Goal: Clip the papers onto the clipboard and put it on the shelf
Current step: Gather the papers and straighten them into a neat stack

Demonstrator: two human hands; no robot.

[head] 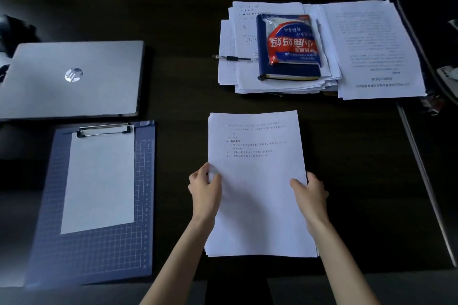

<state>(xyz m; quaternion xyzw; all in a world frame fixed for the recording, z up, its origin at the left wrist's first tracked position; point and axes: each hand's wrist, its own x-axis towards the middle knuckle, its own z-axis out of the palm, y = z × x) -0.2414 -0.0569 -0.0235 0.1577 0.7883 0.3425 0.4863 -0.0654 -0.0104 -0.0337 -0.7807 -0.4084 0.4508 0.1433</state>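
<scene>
A stack of white printed papers [257,181] lies in front of me at the middle of the dark desk. My left hand [205,187] grips its left edge, thumb on top. My right hand [311,193] grips its right edge in the same way. To the left lies a blue gridded clipboard [104,250] with a metal clip [104,129] at its far end. One blank white sheet [99,181] sits under that clip, slightly askew.
A closed silver laptop [71,79] lies beyond the clipboard. At the back right is a loose pile of papers [366,52] with a blue notebook [287,74], a red and blue packet [290,39] and a pen [233,58] on it. The desk's right edge [426,181] runs diagonally.
</scene>
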